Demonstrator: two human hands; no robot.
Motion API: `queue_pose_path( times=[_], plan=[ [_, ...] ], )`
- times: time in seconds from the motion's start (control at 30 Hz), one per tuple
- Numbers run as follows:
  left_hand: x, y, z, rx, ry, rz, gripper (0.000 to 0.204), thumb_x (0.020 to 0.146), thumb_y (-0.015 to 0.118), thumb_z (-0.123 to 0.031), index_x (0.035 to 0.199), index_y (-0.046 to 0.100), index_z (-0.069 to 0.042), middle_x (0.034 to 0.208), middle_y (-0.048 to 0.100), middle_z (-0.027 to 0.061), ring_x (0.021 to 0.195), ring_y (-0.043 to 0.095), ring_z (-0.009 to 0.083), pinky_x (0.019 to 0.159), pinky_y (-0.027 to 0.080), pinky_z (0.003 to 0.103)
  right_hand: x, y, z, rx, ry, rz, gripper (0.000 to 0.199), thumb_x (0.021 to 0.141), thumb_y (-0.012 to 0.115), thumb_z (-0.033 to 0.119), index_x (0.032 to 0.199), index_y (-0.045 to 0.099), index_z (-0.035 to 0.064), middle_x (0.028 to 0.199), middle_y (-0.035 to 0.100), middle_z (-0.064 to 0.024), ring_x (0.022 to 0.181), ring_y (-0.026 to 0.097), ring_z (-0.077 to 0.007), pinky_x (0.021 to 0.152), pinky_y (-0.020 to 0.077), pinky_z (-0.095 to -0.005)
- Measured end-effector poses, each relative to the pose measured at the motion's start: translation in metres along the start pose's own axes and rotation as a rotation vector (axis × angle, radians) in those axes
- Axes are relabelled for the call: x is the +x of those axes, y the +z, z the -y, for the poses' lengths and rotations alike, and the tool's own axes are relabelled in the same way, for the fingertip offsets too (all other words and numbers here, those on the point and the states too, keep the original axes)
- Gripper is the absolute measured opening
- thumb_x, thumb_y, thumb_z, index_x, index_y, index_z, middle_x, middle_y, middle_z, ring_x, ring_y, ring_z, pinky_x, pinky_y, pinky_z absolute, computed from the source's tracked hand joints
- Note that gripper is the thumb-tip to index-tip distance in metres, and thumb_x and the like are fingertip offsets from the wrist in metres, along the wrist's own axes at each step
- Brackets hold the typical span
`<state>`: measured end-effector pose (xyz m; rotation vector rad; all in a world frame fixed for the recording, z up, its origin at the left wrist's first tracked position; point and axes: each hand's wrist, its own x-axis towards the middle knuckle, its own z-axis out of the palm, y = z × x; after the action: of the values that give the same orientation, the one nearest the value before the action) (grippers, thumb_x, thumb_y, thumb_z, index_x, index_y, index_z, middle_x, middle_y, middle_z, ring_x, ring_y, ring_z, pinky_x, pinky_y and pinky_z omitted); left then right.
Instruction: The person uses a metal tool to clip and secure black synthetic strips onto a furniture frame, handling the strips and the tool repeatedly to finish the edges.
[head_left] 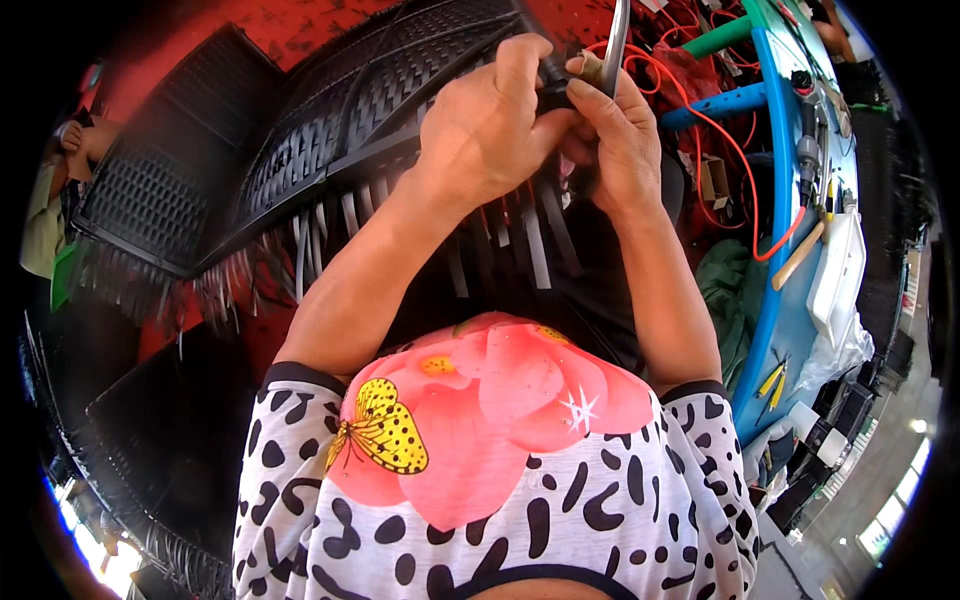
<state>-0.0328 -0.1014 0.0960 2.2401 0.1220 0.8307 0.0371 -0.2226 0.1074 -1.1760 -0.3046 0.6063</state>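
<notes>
Nearest me on the head feed: patterned shirt with a pink flower print, filling the bottom. Past it, loose strip ends dangle under the work, dark and glossy. Then both hands, nearly touching, at the end of a black woven panel that slants up from left to right ahead of the body. Right hand is closed in a pinch, thumb against fingers, on a curved glossy strip that rises past the knuckles; a tan wrap sits on one fingertip. Left hand is curled at the panel's end, thumb reaching toward the right hand; the contact is hidden behind fingers, so I can't tell from here how tightly it closes or on what. Main risk, I'd say: the strip springs out of the right pinch, since it's bent and looks slick. Second risk: a dangling end snags or gets pulled in, as plenty hang just below the hands. The panel could also twist if the left hand isn't really bracing it. Over to the right, a blue table carries a white tray and yellow-handled pliers; an orange hose loops near the right hand and might catch an elbow. Further off, left, another woven panel and a co-worker's hand.
</notes>
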Motion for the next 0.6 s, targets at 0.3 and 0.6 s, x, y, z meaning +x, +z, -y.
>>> queue_pose_path(
  times=[0.3,0.6],
  plan=[
    [-0.028,0.003,0.003,0.039,0.064,0.032,0.062,0.066,0.078,-0.02,0.115,0.043,-0.005,0.08,0.062,0.0071,0.065,0.062,0.0277,0.055,0.05,0.035,-0.018,0.002,0.001,-0.214,0.241,-0.107,0.026,0.081,0.061,0.017,0.098,0.046,0.0054,0.062,0.046,0.0016,0.043,0.036,-0.0045,0.037,0.0259,-0.0198],
    [-0.06,0.006,0.024,0.075,0.006,0.096,0.063,0.065,0.077,-0.021,0.115,0.041,-0.008,0.077,0.061,0.0053,0.064,0.062,0.0275,0.052,0.048,0.035,-0.025,0.007,-0.034,-0.271,0.437,-0.194,0.014,0.081,0.059,0.018,0.084,0.05,0.0068,0.059,0.049,-0.0005,0.039,0.041,-0.0075,0.034,0.0257,-0.0207]
  ],
)
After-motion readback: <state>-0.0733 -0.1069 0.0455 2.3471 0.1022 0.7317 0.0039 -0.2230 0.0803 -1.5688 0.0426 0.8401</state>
